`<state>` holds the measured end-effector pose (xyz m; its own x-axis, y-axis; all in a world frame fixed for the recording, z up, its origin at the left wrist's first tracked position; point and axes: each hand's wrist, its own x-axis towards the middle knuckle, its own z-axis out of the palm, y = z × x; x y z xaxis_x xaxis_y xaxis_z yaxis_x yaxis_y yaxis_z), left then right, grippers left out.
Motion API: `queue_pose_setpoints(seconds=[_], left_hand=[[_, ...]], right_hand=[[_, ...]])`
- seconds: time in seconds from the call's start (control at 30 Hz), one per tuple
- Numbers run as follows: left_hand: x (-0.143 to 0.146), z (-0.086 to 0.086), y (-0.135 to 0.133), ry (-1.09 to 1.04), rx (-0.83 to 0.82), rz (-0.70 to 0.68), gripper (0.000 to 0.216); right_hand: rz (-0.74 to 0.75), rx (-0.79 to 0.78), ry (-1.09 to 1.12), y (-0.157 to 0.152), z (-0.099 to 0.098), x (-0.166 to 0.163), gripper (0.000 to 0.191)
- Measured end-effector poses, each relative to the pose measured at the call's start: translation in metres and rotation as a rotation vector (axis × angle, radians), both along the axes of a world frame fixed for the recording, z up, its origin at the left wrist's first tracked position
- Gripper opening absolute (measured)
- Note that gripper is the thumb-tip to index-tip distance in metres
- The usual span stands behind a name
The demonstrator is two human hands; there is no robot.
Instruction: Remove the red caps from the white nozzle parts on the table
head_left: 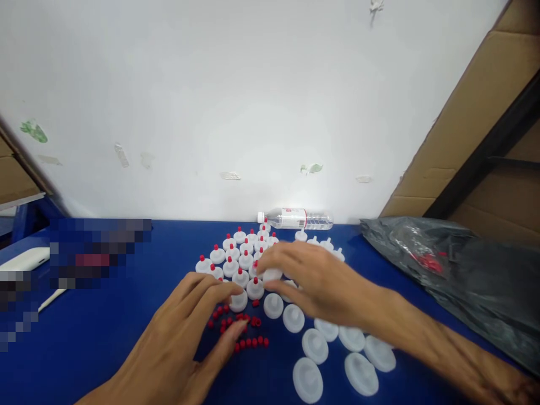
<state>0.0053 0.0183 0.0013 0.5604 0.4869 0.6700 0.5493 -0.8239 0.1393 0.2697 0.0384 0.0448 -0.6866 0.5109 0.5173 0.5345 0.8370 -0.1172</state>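
My right hand [299,275], slightly blurred, holds a white nozzle lid [272,274] between thumb and fingers over the rows of lids. My left hand [189,320] is open, thumb and index finger apart, above the small red caps [254,342] on the blue table. Its index fingertip overlaps a white lid [238,302]; whether they touch I cannot tell. Beyond both hands stand several white lids with red caps on their nozzles [230,266]. Nearer the right forearm lie several white lids without red caps [315,346].
A clear plastic bottle [318,219] lies on its side against the white wall [270,112]. On the right, a dark grey plastic bag [464,292] holds something red, with cardboard [464,112] behind it. A white object [25,257] is at the left edge, beside a pixelated patch.
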Motion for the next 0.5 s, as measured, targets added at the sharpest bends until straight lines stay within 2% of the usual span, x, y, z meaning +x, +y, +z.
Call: queue_pose_setpoints(seconds=[0.07, 0.17, 0.3, 0.4, 0.5], left_hand=[[0.0, -0.002, 0.001, 0.026, 0.018, 0.0, 0.017], [0.0, -0.002, 0.002, 0.074, 0.078, -0.042, 0.013], [-0.001, 0.006, 0.003, 0.114, 0.167, -0.056, 0.02], [-0.003, 0.011, 0.003, 0.15, 0.129, -0.093, 0.014], [-0.004, 0.005, 0.003, 0.148, 0.094, -0.121, 0.017]], right_hand=[[0.096, 0.099, -0.055, -0.015, -0.004, -0.018, 0.014], [0.145, 0.16, -0.054, -0.029, -0.007, -0.035, 0.021], [0.181, 0.104, 0.016, -0.033, -0.007, -0.036, 0.015], [0.192, 0.062, 0.034, -0.03, -0.007, -0.033, 0.01], [0.2, 0.045, 0.028, -0.028, -0.008, -0.032, 0.013]])
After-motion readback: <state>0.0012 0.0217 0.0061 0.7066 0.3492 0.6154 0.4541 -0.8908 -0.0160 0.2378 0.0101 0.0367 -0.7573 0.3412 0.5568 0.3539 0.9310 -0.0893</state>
